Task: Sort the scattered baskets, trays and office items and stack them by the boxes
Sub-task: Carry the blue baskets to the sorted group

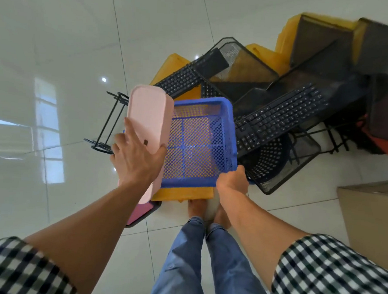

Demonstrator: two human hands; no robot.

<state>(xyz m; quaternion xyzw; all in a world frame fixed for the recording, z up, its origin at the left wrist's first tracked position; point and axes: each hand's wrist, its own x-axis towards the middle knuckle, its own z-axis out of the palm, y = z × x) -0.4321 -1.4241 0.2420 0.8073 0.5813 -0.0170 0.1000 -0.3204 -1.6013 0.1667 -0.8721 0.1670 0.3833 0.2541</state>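
On the glossy white floor [57, 70], a black wire rack [109, 121] lay at 9 o'clock of the pink tray [149, 112]. The pink tray was a long, shallow, pale plastic piece with rounded corners, tipped up on edge so its plain underside faced the camera. It leaned against the left wall of the basket [202, 102]. The left hand [138, 157] held the tray's near end, with the index finger straight up its back, the other fingers at its left edge and the thumb hooked round its right edge. At 6 o'clock of that hand, a dark tray [140, 211] with a magenta face lay flat on the floor.

The basket was bright blue, square and open-topped, with lattice walls and floor, and it held nothing. It sat just in front of the person's feet, above a yellow tray [185, 193] whose near edge showed below it. The right hand [232, 181] clasped the basket's near right corner; its fingers went under the rim, out of sight.

From 12 to 3 o'clock of the basket lay a jumble of items. There were 2 black keyboards, 1 [177, 81] at 12 o'clock and 1 [281, 118] at 2 o'clock. Black mesh trays [239, 56] lay over yellow bins [286, 39], and a round black perforated bin [267, 162] touched the basket's right wall. A cardboard box [374, 226] stood at 4 o'clock, at the frame's right edge.
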